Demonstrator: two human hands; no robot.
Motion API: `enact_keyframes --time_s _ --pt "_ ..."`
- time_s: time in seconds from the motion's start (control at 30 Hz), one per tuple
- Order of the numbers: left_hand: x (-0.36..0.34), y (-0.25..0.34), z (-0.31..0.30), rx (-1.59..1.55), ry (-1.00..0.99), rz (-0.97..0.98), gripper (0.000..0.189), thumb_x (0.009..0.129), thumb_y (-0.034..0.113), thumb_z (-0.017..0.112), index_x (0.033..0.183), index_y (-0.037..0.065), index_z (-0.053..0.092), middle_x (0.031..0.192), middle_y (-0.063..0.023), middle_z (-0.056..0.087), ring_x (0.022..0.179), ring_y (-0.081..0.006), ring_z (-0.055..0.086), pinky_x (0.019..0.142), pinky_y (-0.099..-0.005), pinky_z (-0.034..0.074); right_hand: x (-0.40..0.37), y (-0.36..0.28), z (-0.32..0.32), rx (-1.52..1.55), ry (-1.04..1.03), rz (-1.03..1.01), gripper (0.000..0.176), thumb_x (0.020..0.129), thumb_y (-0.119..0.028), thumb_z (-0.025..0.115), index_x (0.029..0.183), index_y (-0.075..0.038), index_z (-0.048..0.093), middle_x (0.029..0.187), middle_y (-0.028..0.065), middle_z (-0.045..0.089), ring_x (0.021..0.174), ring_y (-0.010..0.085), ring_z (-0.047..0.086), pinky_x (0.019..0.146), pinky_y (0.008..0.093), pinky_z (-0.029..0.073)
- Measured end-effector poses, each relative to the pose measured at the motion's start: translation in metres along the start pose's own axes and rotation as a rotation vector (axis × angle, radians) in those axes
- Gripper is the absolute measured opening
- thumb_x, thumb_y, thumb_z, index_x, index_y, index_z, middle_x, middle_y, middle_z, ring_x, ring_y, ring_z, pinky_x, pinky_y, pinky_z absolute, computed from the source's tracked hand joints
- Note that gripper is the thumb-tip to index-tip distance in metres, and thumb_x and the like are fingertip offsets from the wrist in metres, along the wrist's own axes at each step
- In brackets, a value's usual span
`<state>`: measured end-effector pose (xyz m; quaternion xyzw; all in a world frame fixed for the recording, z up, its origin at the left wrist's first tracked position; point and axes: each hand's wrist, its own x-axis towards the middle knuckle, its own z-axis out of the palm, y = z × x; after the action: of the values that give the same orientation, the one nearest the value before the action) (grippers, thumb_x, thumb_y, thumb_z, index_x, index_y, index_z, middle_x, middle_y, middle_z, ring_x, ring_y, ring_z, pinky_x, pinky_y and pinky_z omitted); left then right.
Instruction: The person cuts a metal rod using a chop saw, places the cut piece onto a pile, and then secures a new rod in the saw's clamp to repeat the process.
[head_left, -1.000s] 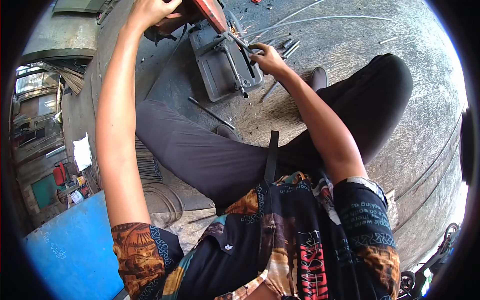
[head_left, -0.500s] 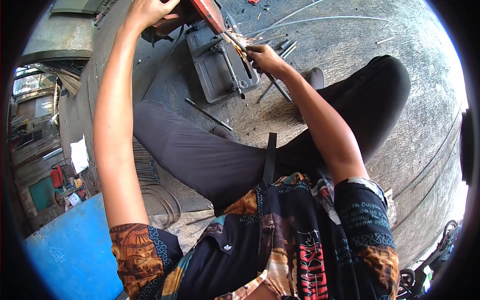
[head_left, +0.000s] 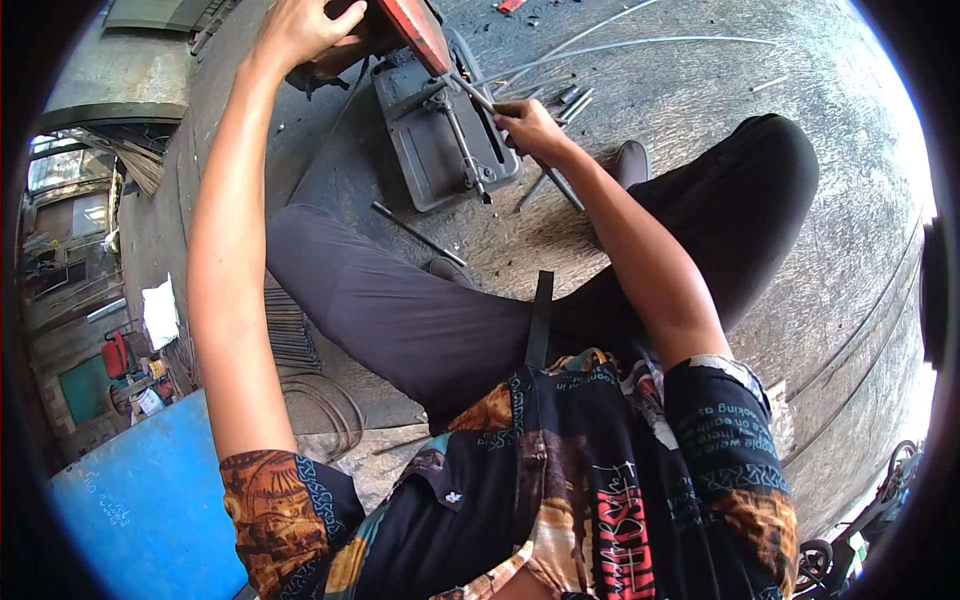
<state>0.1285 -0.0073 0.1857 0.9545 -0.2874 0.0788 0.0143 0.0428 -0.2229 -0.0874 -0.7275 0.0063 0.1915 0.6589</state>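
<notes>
In the head view, your right hand point(head_left: 530, 130) is closed around a metal rod point(head_left: 477, 94), fingers wrapped over it. The rod sits just beyond your right knee's side of the work, with its far end at the clamp end of the cut-off saw point(head_left: 432, 135), beside the lower tip of the red blade guard point(head_left: 415, 35). Its long axis runs on a slant: the far end points away from you and to your left, and the near part passes under your hand towards your right shoe point(head_left: 632, 163). Your left hand point(head_left: 305, 30) is up at the saw's head, fingers bent and thumb out; the top edge cuts it off, so you cannot tell how firmly it grips.

The saw's grey base, with its clamp screw along it, rests on the dark, scuffed floor point(head_left: 720, 90) in front of your spread legs. A short dark bar point(head_left: 418, 232) lies on the floor near your left shoe point(head_left: 450, 270). More cut pieces point(head_left: 574, 108) lie past your right hand, and long thin rods point(head_left: 640, 38) stretch across the floor beyond.

To your left are a blue panel point(head_left: 150, 500), a coil of wire point(head_left: 345, 410), a bundle of thin rods point(head_left: 290, 330), a white sheet point(head_left: 160, 314) and cluttered shelving point(head_left: 75, 225). A motorcycle point(head_left: 880, 510) shows at the lower right edge.
</notes>
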Motion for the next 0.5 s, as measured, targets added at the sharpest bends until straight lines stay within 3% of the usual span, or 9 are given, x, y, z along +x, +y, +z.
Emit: enact_keyframes --time_s 0.2,0.3,0.43,0.5 --pt "0.003 -0.003 0.002 -0.025 -0.029 0.035 0.040 0.078 0.025 0.061 0.113 0.007 0.069 0.127 -0.0127 0.061 0.113 -0.0332 0.058 0.102 -0.0470 0.040 0.005 -0.003 -0.007 0.017 -0.109 0.002 0.032 0.092 -0.022 0.056 0.110 0.003 0.066 0.063 0.0053 0.058 0.054 0.0127 0.056 0.050 0.0308 0.047" --pt "0.002 0.002 -0.001 0.001 -0.014 0.003 0.040 0.078 0.024 0.061 0.112 0.007 0.069 0.126 -0.0130 0.061 0.114 -0.0331 0.058 0.102 -0.0462 0.040 0.002 -0.002 0.001 0.110 -0.050 0.041 0.037 0.094 -0.018 0.052 0.125 0.001 0.056 0.069 0.0045 0.059 0.051 0.0123 0.054 0.043 0.0299 0.044" --pt "0.001 0.000 0.000 -0.006 -0.019 -0.013 0.039 0.078 0.024 0.060 0.112 0.007 0.069 0.126 -0.0126 0.061 0.113 -0.0330 0.058 0.101 -0.0456 0.040 -0.003 -0.007 -0.001 0.316 -0.124 0.098 0.039 0.092 -0.016 0.055 0.129 -0.003 0.055 0.065 0.0017 0.056 0.048 0.0094 0.048 0.041 0.0277 0.041" --pt "0.002 0.001 0.000 -0.014 -0.020 -0.017 0.039 0.079 0.024 0.060 0.112 0.008 0.069 0.126 -0.0124 0.061 0.113 -0.0330 0.058 0.101 -0.0455 0.040 -0.003 -0.009 -0.006 0.216 -0.130 0.046 0.040 0.091 -0.016 0.057 0.128 -0.003 0.056 0.063 0.0003 0.053 0.048 0.0086 0.047 0.041 0.0275 0.039"
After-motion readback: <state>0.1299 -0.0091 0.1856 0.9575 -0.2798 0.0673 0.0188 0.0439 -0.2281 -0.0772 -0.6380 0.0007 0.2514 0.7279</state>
